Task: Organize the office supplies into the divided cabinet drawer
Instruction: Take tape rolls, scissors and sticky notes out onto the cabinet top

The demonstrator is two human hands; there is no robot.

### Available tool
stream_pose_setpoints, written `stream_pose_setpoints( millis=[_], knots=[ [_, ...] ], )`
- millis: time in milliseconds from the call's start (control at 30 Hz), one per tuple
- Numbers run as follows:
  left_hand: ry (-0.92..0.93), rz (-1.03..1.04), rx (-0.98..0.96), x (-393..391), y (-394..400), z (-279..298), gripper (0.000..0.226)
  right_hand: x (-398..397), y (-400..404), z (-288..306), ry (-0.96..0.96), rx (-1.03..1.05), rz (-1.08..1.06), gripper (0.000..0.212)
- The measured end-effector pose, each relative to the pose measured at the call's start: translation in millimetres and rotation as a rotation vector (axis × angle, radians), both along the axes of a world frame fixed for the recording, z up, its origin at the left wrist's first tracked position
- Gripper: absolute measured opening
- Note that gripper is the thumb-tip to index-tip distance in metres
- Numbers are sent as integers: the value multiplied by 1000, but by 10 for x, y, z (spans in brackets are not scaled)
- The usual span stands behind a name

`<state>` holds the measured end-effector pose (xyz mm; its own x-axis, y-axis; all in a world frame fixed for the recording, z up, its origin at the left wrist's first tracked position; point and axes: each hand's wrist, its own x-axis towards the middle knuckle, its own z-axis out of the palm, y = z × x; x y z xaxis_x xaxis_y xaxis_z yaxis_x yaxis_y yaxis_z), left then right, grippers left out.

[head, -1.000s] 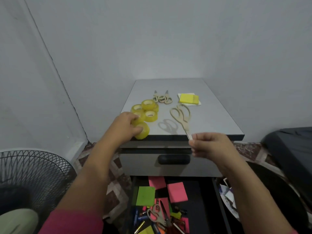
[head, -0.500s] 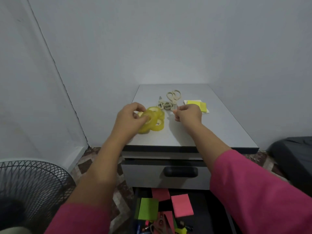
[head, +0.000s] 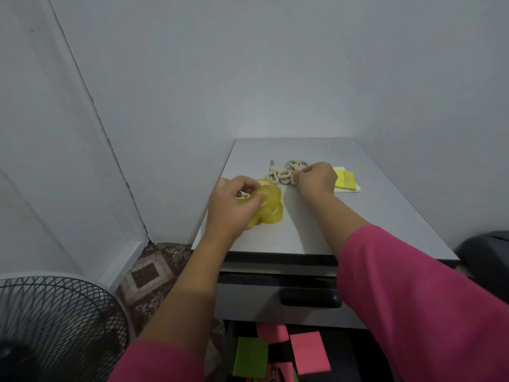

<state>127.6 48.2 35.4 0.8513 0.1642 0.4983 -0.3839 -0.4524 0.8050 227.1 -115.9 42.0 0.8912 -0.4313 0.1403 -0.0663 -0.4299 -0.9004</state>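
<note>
Yellow tape rolls (head: 271, 206) cluster on the cabinet top (head: 316, 230), beige scissors (head: 285, 173) and yellow sticky notes (head: 344, 180) behind

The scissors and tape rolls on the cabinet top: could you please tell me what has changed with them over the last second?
The right hand carried the large scissors from the front edge back to the pile of scissors and rests its fingers there. The left hand moved the front tape roll back against the other tape rolls and grips the cluster. The yellow sticky notes and the sticky notes in the open drawer stayed put.
</note>
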Motion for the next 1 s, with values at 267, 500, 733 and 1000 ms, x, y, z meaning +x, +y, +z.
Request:
stream_pose_setpoints(
  millis=[267,500,733,1000],
  knots=[
    [-25,-13,1,-18,4,7,25,-235,-31,-22,-90,-171,71,30],
    [-17,-67,122,-77,-17,4,27,-795,-149,-57,-127,-109,235,19],
    [34,-72,301,-18,-19,-32,13,-1090,-154,-111,-239,-232,646,50],
    [20,-2,37,64,38,-45,11,-1127,-141,-134,-320,-511,671,54]
  ],
)
